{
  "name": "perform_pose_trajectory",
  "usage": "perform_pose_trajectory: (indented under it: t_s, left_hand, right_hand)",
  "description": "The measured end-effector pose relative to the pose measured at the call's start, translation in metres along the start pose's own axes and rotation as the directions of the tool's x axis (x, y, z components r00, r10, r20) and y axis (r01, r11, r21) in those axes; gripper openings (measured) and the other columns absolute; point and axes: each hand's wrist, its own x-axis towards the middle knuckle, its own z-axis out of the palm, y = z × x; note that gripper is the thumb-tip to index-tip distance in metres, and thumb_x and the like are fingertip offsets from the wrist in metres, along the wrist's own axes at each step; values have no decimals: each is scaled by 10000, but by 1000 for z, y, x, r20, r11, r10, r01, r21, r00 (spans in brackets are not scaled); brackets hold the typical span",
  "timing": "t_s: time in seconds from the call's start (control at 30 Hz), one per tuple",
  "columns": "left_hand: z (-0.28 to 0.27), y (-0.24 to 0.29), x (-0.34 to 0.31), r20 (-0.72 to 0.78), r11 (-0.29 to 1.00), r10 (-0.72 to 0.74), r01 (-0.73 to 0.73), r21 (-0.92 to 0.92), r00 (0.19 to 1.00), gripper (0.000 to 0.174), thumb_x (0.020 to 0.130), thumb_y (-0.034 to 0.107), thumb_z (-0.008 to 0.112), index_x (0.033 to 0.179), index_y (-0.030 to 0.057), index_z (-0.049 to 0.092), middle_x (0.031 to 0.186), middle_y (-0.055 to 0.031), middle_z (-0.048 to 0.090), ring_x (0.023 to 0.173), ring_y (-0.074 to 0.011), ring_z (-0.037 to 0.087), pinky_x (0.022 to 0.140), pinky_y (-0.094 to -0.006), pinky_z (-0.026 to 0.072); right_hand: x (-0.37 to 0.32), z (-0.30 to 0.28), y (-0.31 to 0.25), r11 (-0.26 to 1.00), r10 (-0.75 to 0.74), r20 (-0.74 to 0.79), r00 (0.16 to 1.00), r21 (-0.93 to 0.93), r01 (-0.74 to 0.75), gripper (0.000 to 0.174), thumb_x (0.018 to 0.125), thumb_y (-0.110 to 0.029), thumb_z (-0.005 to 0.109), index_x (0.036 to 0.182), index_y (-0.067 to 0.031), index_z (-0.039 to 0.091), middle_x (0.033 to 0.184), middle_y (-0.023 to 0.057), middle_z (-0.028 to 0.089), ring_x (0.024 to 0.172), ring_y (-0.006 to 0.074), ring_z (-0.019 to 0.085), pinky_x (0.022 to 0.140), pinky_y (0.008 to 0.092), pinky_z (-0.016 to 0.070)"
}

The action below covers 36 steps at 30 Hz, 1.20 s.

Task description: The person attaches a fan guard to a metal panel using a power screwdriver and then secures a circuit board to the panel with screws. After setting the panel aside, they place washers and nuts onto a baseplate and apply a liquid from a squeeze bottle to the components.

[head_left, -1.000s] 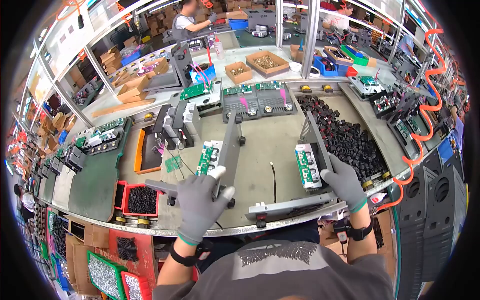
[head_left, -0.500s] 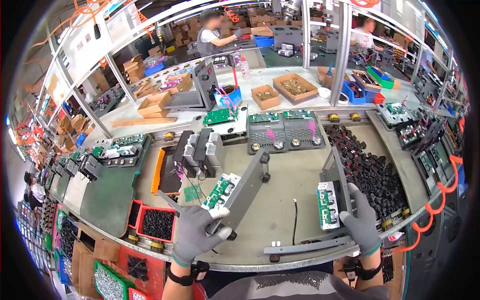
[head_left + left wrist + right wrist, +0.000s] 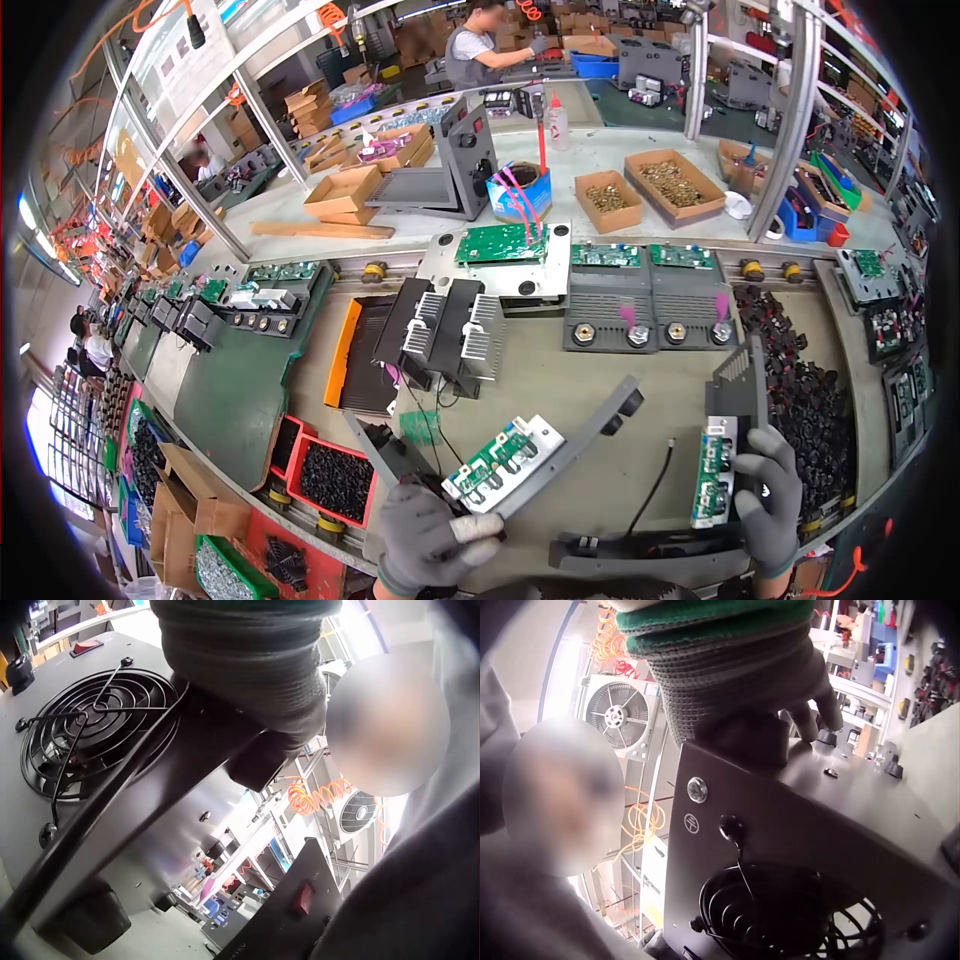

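Note:
My left hand (image 3: 435,540) grips the near edge of a grey metal chassis (image 3: 585,440), which stands tilted on the bench. A green circuit board (image 3: 505,462) on a white bracket is fixed inside it. In the left wrist view, a round wire fan guard (image 3: 97,727) shows on its end panel, close to the hand. On the right, my right hand (image 3: 772,495) holds the side of a second chassis (image 3: 742,375) with a similar circuit board (image 3: 714,470). That chassis's fan guard (image 3: 787,915) and black rubber feet appear in the right wrist view.
Black heatsink units (image 3: 440,335) stand behind the left chassis. A black cable (image 3: 652,487) lies between the two chassis. Loose black parts (image 3: 805,430) fill the right side, and a red bin (image 3: 335,480) of small black parts sits left. Two vented panels (image 3: 650,310) lie at the back.
The left chassis has turned in my left hand, its far end swinging down and to the right. My right hand stays on the right chassis. The head view has shifted.

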Motion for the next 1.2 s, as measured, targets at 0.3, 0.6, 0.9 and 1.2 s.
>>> perform_pose_trajectory:
  t_s: [0.3,0.6,0.9,1.2]
  left_hand:
    - [-2,12,12,-19,998,-54,54,-28,998,210,764,338,756,898,180,791,536,40,499,507,-183,469,602,-330,373]
    - [7,6,-6,-133,999,-45,47,10,990,219,733,357,758,882,202,799,511,57,466,514,-157,464,647,-315,363]
    - [21,7,-8,-271,998,-34,18,-61,962,193,796,282,697,845,105,756,635,-49,506,620,-242,459,643,-357,360]
    - [18,7,-10,-226,999,-40,35,-27,973,117,822,181,696,895,117,760,617,-41,521,624,-239,498,673,-352,381]
  right_hand:
    - [-1,7,5,986,100,19,995,128,-102,374,682,-81,522,1030,30,606,1395,209,449,1380,374,387,1142,477,297]
    - [2,4,-3,993,16,-55,998,117,-9,353,685,-38,571,1015,31,673,1278,226,553,1264,368,493,1086,434,365]
    - [-6,2,16,985,-171,-134,976,-46,166,268,825,-103,657,1083,-40,684,1242,172,627,1147,345,594,1012,408,437]
    - [-51,-10,-35,808,-452,141,881,-355,471,348,750,-279,763,1057,-133,688,1030,68,664,1027,270,609,926,411,433]
